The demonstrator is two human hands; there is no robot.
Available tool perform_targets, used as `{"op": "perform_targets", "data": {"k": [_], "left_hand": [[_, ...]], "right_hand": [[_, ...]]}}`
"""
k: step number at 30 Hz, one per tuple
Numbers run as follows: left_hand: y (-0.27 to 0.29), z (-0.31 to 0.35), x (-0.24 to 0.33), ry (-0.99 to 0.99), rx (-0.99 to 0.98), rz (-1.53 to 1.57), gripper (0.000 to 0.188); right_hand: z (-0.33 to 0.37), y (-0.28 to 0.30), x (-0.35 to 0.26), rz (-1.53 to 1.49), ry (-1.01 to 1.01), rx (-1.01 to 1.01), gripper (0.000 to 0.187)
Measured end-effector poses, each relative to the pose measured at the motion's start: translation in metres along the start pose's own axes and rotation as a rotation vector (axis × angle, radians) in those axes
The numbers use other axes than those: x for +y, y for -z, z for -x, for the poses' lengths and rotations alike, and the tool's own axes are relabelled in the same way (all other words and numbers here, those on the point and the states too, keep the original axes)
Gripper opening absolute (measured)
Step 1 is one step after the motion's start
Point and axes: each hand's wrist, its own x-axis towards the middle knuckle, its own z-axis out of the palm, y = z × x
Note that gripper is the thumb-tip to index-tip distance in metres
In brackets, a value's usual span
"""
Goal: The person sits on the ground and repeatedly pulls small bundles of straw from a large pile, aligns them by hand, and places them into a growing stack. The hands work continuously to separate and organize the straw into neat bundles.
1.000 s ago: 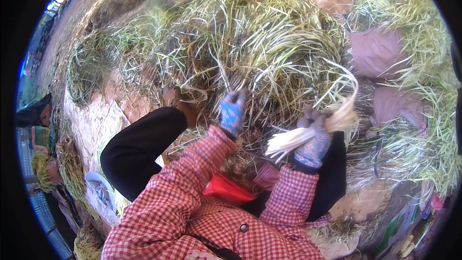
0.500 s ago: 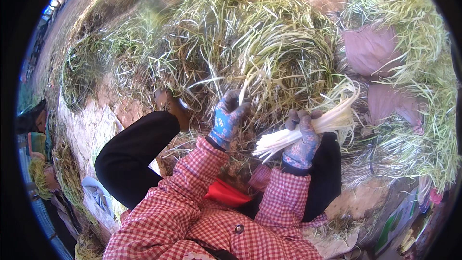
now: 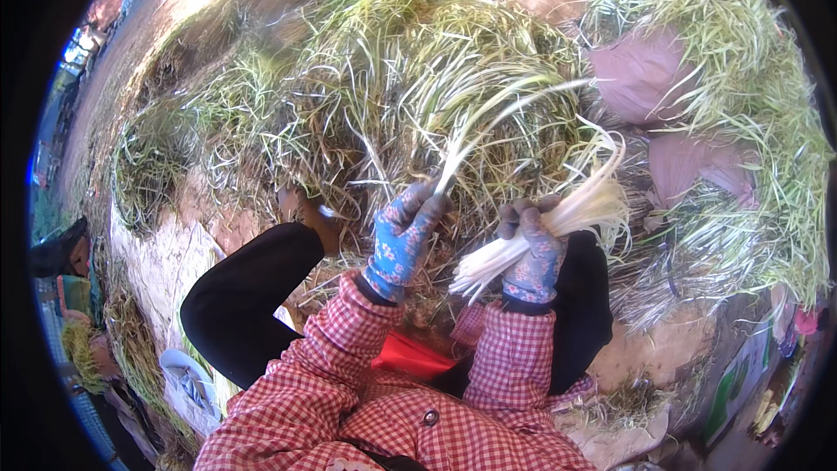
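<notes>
My left hand (image 3: pixel 399 242), in a blue flowered glove with dark fingertips, pinches the white lower end of a few chive stalks (image 3: pixel 454 155). Their pale green leaves arch up and to the right. A thick bundle of white chives (image 3: pixel 586 212) lies across the palm of my right hand (image 3: pixel 534 253), which wears a matching glove and has its fingers wrapped round it. The bundle slants, with its cut-looking white ends low on the left and its loose tips high on the right. Just beyond both hands spreads a large heap of green and yellowish chives (image 3: pixel 488 52).
More pale chives (image 3: pixel 741 52) lie at the right beside pinkish cloths (image 3: pixel 641 74). My bent legs in black trousers (image 3: pixel 248 296) frame the space before me. A red cloth (image 3: pixel 410 356) shows between them. Flat pale sheeting (image 3: pixel 161 262) lies at the left.
The stalks in my left hand now stand longer and freer above the heap. Both hands have shifted slightly left in view, and the bundle stays in my right hand.
</notes>
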Motion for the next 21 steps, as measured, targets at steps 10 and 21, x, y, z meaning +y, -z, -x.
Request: {"op": "perform_targets", "data": {"k": [10,21], "left_hand": [[-0.011,-0.015,-0.03,-0.378,-0.116,-0.606,0.019],[0.045,-0.02,-0.058,-0.319,-0.008,-0.737,0.012]], "right_hand": [[-0.014,0.003,0.023,0.556,0.08,0.095,0.026],[-0.013,-0.002,0.008,0.239,0.106,0.311,0.037]]}}
